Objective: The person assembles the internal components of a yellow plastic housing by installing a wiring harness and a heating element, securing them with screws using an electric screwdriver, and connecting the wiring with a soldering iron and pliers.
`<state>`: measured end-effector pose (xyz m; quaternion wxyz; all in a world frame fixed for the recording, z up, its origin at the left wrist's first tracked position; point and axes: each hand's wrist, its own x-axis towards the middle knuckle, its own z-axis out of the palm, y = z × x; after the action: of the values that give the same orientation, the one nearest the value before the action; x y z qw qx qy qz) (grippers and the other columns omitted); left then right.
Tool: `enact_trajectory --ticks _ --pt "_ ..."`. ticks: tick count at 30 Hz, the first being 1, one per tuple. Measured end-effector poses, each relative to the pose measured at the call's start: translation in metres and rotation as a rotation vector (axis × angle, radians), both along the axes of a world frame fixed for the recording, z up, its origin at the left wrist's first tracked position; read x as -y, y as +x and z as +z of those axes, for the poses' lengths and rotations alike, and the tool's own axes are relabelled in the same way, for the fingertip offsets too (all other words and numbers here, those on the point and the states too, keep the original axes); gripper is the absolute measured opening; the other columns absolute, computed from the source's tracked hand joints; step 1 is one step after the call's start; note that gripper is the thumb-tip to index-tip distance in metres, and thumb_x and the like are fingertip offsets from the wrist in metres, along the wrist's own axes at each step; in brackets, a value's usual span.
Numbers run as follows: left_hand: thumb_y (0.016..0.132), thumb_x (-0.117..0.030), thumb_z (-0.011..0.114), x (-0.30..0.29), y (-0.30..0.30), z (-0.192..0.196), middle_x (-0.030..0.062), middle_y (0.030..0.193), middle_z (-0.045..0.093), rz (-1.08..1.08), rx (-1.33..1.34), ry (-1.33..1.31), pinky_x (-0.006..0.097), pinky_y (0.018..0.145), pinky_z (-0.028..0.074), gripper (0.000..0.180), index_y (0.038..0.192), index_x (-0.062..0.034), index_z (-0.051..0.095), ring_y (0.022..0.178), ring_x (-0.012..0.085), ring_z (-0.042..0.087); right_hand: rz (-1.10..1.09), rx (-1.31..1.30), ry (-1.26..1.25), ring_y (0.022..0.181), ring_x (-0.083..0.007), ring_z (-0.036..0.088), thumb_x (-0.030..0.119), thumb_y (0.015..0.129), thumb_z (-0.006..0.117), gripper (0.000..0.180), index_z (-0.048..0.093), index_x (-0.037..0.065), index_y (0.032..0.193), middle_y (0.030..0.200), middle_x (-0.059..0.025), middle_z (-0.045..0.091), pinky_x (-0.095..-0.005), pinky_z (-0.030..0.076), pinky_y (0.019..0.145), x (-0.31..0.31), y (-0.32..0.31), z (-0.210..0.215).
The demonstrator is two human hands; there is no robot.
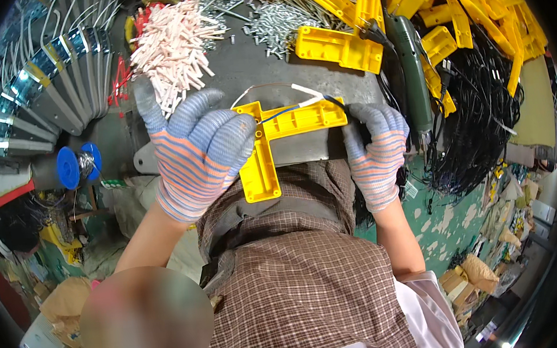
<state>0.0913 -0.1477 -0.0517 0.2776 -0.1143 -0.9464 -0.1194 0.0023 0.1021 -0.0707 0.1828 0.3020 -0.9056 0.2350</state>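
Observation:
Both my hands wear striped grey-and-orange gloves. My left hand (201, 150) is closed on a T-shaped yellow plastic housing half (260, 169), its fingers at the joint of the T. The hollow, ribbed side faces up. A blue wire (280, 115) and a thin pale wire run over the crosspiece, with white sleeves (308, 94) on them. At the housing's right end, my right hand (379, 150) has its fingers bent round a black cable (334, 100) joined to these wires. The fingertips partly hide the cable.
Pale tubes (173, 45) and screws (277, 27) are heaped at the back. Yellow housing parts (340, 48) lie at the back right, beside a dark green power tool (407, 66) and bundled black cables (476, 106). Grey panels (57, 103) and a blue wire spool (68, 167) are left.

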Motion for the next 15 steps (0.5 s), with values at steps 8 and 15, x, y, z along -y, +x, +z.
enact_trajectory --ticks 8,15 --pt "0.075 -0.028 0.075 -0.006 0.003 0.003 0.003 0.09 0.065 0.108 0.087 0.215 0.054 0.103 0.03 0.028 0.096 -0.0119 0.064 0.098 0.0286 0.059 0.016 0.027 -0.048 0.093 -0.0309 0.057 0.008 0.074 0.07 0.03 0.064 0.007 0.103 0.096 -0.0101 0.062 -0.0428 0.042 0.086 0.003 0.009 -0.006" --pt "0.07 -0.023 0.079 0.009 0.05 0.013 0.009 0.097 0.063 0.203 -0.087 0.387 0.044 0.087 0.045 0.034 0.095 -0.0065 0.063 0.095 0.0321 0.058 0.021 0.069 -0.114 0.102 -0.0326 0.056 0.003 0.077 0.065 0.036 0.06 0.001 0.113 0.107 -0.0151 0.06 -0.0416 0.042 0.093 0.011 0.02 0.003"
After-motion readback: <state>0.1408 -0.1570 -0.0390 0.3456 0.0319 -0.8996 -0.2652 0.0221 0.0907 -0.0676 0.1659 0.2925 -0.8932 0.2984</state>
